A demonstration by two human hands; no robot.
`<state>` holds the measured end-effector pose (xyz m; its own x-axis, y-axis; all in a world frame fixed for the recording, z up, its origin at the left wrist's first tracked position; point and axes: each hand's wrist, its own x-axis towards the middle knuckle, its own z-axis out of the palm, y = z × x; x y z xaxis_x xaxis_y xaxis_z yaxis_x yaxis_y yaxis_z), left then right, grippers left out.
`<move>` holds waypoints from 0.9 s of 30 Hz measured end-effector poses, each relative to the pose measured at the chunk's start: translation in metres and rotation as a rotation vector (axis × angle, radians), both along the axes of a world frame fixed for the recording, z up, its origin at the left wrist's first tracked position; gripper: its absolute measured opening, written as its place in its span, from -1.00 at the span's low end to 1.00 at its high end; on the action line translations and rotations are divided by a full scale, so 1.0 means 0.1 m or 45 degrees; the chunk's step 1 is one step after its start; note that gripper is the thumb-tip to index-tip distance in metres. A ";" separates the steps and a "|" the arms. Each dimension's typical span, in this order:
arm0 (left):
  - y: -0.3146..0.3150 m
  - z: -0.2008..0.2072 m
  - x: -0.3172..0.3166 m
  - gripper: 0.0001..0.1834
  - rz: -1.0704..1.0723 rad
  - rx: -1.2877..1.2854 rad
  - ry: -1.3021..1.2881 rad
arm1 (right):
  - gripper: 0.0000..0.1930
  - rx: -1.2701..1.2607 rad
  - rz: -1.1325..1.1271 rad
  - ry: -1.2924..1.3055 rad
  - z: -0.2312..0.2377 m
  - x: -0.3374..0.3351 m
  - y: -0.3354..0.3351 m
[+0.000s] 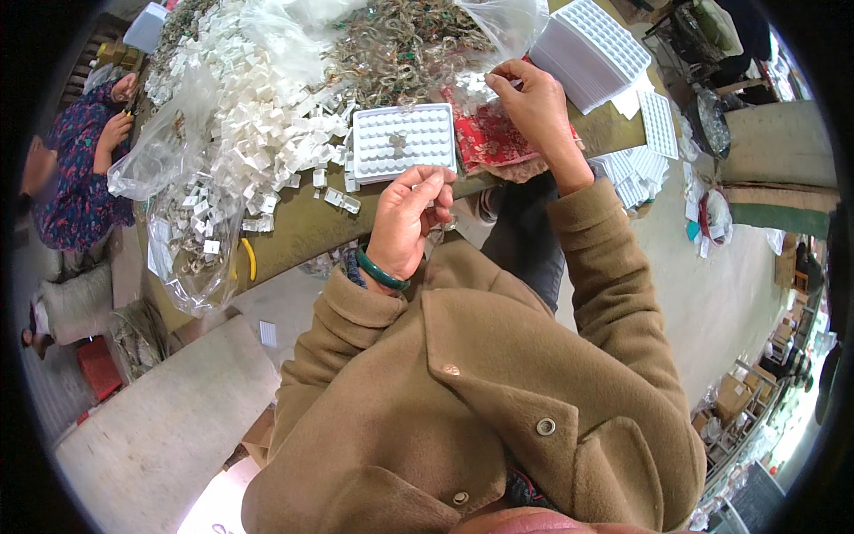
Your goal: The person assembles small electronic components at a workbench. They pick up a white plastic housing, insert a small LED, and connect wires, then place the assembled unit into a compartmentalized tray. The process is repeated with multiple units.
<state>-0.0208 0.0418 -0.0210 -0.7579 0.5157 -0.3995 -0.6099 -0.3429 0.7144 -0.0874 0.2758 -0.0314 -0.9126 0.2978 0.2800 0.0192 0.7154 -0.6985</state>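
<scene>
My left hand, with a green bangle at its wrist, is at the near right corner of a white tray with rows of round cups. Its fingers are pinched together; a small clear bit shows beneath them, too small to name. On the tray's middle sits a small greyish, flower-like piece. My right hand is over a red patterned cloth, thumb and forefinger closed at a whitish spot. What they hold, if anything, I cannot make out.
A heap of small white plastic pieces covers the table's left, beside tangled metallic trinkets. Stacked white trays stand far right. Yellow-handled pliers lie near the front edge. Another person works at the left.
</scene>
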 end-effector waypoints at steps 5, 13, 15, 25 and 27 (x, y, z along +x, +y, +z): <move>-0.02 0.00 -0.04 -0.82 0.066 0.007 0.106 | -0.76 -0.384 0.037 0.054 0.02 -0.02 -0.08; -0.01 0.21 0.03 -0.80 0.147 -0.163 0.279 | -0.78 -0.699 0.145 0.053 0.21 -0.03 -0.27; -0.03 0.26 0.03 -0.78 0.206 -0.235 0.458 | -0.79 -0.666 0.206 0.061 0.27 0.03 -0.31; -0.05 0.27 -0.12 -0.75 0.467 -0.992 1.306 | -0.81 -0.595 0.609 -0.082 0.49 0.48 -0.72; -0.06 0.27 -0.09 -0.87 0.479 -1.087 1.212 | -0.80 -0.771 0.576 -0.062 0.48 0.52 -0.76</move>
<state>-0.0298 0.0360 0.0062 -0.9602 0.0696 0.2705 0.2759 0.3865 0.8801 -0.0358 0.1996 0.0163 -0.9895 -0.0194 0.1430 -0.1443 0.1526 -0.9777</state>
